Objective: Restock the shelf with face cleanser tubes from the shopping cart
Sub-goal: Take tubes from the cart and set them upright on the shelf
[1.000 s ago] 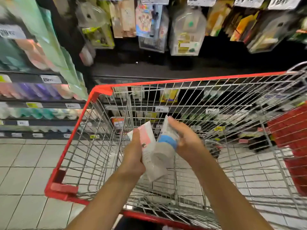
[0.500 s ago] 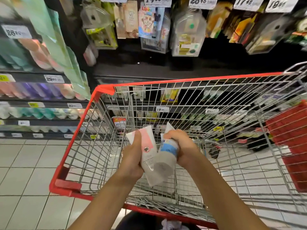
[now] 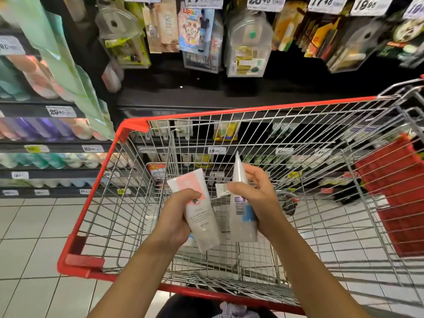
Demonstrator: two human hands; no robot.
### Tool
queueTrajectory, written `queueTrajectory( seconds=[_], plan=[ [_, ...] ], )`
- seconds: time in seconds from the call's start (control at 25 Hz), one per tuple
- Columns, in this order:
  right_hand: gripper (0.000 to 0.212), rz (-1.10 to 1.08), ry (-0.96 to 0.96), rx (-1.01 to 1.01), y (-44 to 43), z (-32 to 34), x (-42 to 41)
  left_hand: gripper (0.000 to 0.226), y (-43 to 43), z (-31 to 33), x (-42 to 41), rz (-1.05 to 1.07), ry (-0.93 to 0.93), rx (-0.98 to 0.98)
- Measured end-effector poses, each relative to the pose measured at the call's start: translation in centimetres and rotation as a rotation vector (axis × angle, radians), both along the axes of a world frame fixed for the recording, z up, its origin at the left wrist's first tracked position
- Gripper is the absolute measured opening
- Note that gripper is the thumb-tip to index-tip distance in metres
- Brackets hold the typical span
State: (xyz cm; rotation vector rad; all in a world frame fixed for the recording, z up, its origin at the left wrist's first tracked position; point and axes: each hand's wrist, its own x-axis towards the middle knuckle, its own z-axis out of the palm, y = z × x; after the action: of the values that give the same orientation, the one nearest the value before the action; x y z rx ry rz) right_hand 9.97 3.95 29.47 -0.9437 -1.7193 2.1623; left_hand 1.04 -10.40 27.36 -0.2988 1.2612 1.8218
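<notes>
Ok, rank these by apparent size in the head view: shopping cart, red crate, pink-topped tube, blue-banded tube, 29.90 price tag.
1. shopping cart
2. red crate, partly out of frame
3. pink-topped tube and blue-banded tube: about alike, not ranked
4. 29.90 price tag, though it is farther away

- The left hand covers the near edge of the pink-and-white tube, and the print on that tube is way too tiny to read.
- The right hand wraps around the blue-and-white tube, so half the label is gone, and the rest is unreadable anyway.
- A pale blue scrap peeks out under the left hand. No telling what it is.
- The bottles on the left shelves are smeared into colour blobs.
- The price tags up top get chopped by the frame edge.
- The shopping cart runs off the right side, and so does the red crate. Can't tell if it sits inside or beyond the mesh.
</notes>
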Motion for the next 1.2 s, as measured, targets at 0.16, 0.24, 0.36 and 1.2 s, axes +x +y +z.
queueTrajectory(
  seconds=[0.16,0.24,0.36,1.2],
  plan=[
    [0.026,0.026,0.051,-0.062,0.2,-0.6,0.3,0.030,0.2,-0.3,0.0,0.034,0.081,-0.003],
    [0.027,0.003,0.058,-0.130,0.4,-0.9,0.4,0.034,0.1,-0.4,-0.1,0.067,0.133,0.043],
    [0.041,-0.018,0.088,-0.382,0.8,-0.8,0.7,0.032,-0.1,-0.4,-0.3,0.096,0.200,0.051],
    [0.029,0.817,0.102,-0.170,-14.0,2.3,-5.8,0.030,-18.2,3.4,7.0,0.742,0.440,-0.247]
  ],
)
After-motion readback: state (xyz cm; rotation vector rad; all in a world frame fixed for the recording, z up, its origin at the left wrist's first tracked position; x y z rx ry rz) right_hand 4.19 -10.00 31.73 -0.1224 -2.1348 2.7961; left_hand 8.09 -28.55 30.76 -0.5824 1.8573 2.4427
